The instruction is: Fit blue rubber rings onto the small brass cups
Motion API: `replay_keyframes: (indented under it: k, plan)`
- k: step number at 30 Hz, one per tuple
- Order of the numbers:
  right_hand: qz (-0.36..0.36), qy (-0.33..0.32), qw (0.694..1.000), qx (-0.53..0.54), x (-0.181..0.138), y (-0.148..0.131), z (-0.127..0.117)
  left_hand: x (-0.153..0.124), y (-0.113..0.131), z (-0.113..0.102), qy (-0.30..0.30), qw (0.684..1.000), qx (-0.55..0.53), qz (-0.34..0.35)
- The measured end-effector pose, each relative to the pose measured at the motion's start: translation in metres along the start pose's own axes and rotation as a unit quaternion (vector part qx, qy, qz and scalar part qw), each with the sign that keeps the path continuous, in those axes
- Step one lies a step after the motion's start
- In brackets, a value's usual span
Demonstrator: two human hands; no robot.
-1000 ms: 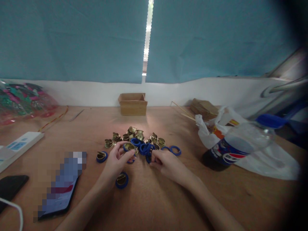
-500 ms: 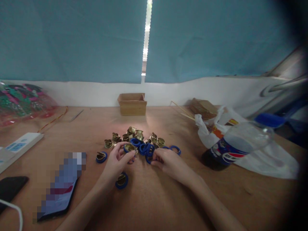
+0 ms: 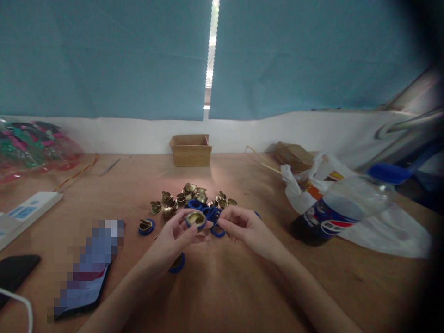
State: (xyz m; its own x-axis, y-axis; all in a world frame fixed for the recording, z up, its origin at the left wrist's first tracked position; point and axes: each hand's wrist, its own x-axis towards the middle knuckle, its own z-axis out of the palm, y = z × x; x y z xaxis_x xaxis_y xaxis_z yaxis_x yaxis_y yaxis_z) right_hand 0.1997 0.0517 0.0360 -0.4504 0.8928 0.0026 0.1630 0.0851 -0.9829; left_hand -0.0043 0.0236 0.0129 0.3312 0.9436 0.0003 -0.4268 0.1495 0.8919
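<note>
My left hand (image 3: 175, 233) grips a gold-coloured round metal piece with a blue ring (image 3: 196, 220) about it, its hollow side facing up. Close by on the right, the fingertips of my right hand (image 3: 244, 225) are pinched together; whatever is in them is too small to make out. A loose blue ring (image 3: 218, 230) lies just beneath those fingertips. Beyond both hands is a pile of gold-coloured metal pieces (image 3: 190, 188) and more blue rings (image 3: 196, 205). Two ringed pieces sit apart, one to the left (image 3: 146, 226) and one partly hidden below my left wrist (image 3: 177, 262).
A small cardboard box (image 3: 192, 156) stands at the back. To the right are a cola bottle (image 3: 333, 217) and a white plastic bag (image 3: 388, 236). On the left lie a phone (image 3: 88, 273), a white power strip (image 3: 27, 210) and a dark flat object (image 3: 17, 273).
My left hand has moved slightly right with the ringed metal piece, tilting its hollow upward. My right hand has risen a little off the blue rings and shifted right.
</note>
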Motion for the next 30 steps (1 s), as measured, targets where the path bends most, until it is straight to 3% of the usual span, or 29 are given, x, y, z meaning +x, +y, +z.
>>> replay_keyframes:
  k: [8, 19, 30]
  plan:
    - [0.008, 0.002, 0.998, 0.069, 0.001, 0.003, 0.009, -0.002, -0.001, -0.003, -0.067, 0.993, -0.094, -0.028]
    - [-0.004, -0.047, 0.992, 0.114, -0.003, 0.005, 0.015, -0.006, 0.003, 0.003, -0.076, 0.988, -0.135, -0.027]
    - [-0.032, -0.078, 0.985, 0.147, -0.005, 0.003, 0.017, -0.006, 0.001, -0.006, -0.057, 0.984, -0.169, -0.025]
